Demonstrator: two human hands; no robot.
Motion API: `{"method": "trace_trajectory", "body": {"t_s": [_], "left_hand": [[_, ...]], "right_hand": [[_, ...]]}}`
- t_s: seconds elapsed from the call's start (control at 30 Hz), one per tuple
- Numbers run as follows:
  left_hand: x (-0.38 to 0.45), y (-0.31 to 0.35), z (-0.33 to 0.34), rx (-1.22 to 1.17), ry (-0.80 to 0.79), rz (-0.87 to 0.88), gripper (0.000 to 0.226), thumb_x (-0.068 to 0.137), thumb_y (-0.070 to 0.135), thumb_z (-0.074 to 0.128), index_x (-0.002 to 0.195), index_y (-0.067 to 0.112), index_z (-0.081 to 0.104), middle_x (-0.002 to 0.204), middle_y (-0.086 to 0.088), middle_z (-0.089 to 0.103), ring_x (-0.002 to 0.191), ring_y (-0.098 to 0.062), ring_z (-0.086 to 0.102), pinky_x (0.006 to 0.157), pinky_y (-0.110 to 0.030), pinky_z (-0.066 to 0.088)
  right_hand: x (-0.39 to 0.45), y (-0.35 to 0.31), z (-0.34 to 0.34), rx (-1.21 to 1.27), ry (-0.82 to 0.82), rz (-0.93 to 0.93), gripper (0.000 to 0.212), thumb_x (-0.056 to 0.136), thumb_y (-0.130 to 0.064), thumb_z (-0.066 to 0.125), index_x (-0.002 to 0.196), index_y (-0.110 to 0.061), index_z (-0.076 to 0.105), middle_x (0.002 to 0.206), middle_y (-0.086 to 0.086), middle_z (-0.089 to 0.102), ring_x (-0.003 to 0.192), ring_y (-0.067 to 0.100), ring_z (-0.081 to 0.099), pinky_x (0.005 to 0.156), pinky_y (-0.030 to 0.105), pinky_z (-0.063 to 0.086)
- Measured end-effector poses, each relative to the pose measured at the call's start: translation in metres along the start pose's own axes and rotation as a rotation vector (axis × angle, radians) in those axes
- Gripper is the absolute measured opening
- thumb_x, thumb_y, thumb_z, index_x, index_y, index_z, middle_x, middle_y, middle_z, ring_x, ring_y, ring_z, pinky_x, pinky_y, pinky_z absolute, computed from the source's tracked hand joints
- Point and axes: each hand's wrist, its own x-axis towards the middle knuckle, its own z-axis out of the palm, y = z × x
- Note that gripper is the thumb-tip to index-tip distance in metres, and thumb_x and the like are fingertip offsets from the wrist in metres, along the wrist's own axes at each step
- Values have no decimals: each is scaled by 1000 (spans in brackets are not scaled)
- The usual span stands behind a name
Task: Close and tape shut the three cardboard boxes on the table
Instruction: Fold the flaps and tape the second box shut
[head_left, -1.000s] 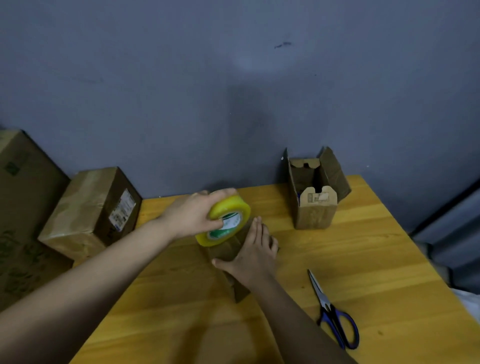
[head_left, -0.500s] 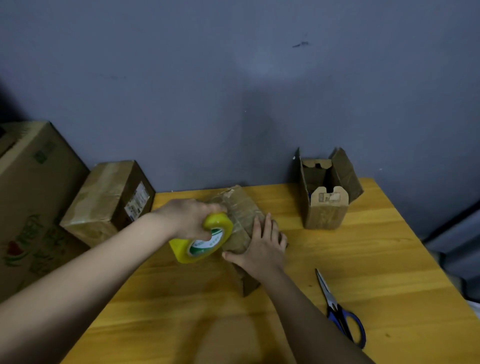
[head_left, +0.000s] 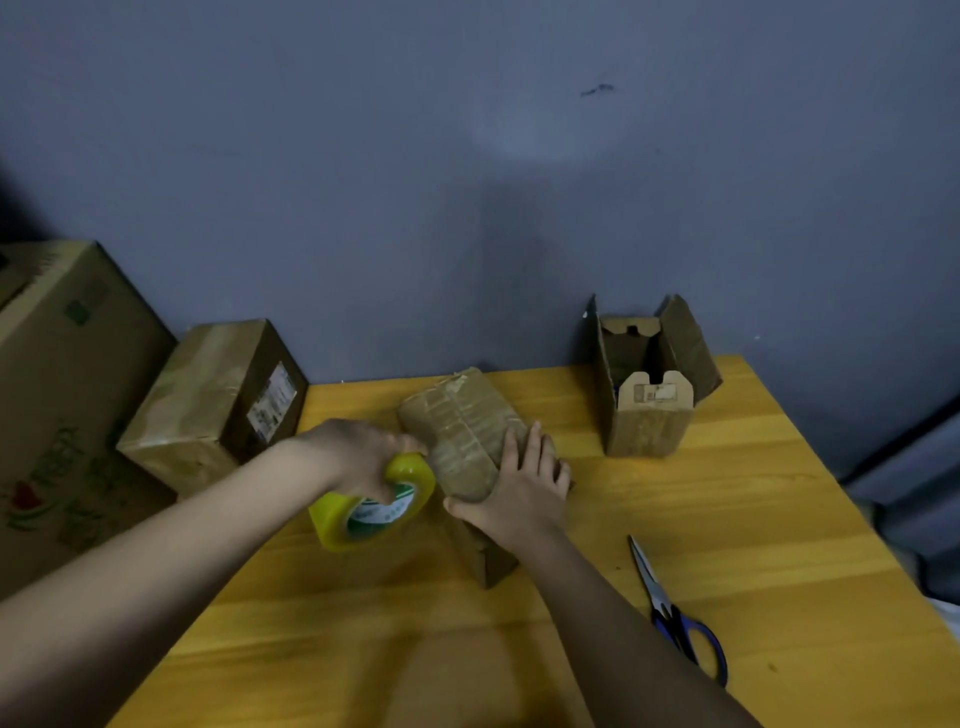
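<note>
The scene is dimly lit. A pale patch of light is seen on the wall (head_left: 545, 130) far above the hands, and a soft dark shadow is cast on the wall below it. Shadows of the forearms are thrown on the bench (head_left: 753, 519) beneath them. Detail is softened throughout, and straight edges are bent toward the frame borders.

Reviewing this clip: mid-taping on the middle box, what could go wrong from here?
1. The right hand lies flat on the middle box rather than gripping it, so pulling the tape roll with the left hand may drag or tip the box.
2. The scissors lie beyond the right forearm; reaching for them would release the box.
</note>
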Motion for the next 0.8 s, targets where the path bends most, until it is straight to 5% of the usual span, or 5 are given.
{"method": "trace_trajectory", "body": {"t_s": [0.23,0.37,0.47,0.6,0.8], "left_hand": [[6,1,30,-40,105,-18,69,89,43,57,146,46,17,129,-6,52,114,-25,53,82,-33,50],[6,-2,42,-74,160,-16,70,89,44,57,146,46,16,126,-7,52,111,-25,55,80,-34,48],[7,-2,47,-110,186,-15,72,89,44,57,147,45,14,125,-8,51,110,-26,56,80,-33,48],[5,-2,53,-142,242,-23,73,89,45,55,147,45,12,123,-8,50,109,-26,56,75,-31,45],[9,5,71,-306,326,-108,77,85,46,61,144,29,15,127,-7,53,102,-27,60,70,-35,51]], "right_hand": [[3,0,7,-62,17,-54,118,72,-85,38,153,-12,-7,159,11,-21,146,29,-20,115,53,-9],[-1,-6,22,-146,158,-339,91,80,-66,20,150,-10,27,160,9,19,148,25,15,121,45,2],[4,-5,19,-126,31,-398,92,79,-65,3,154,-14,3,162,5,-5,149,19,-7,118,34,-10],[5,-15,12,-202,-43,-334,100,86,-69,41,153,-13,-8,160,6,-18,148,24,-16,120,40,-7],[15,-27,16,-254,16,-465,71,99,-24,35,153,-13,-10,159,3,-22,146,19,-21,114,35,-18]]}}
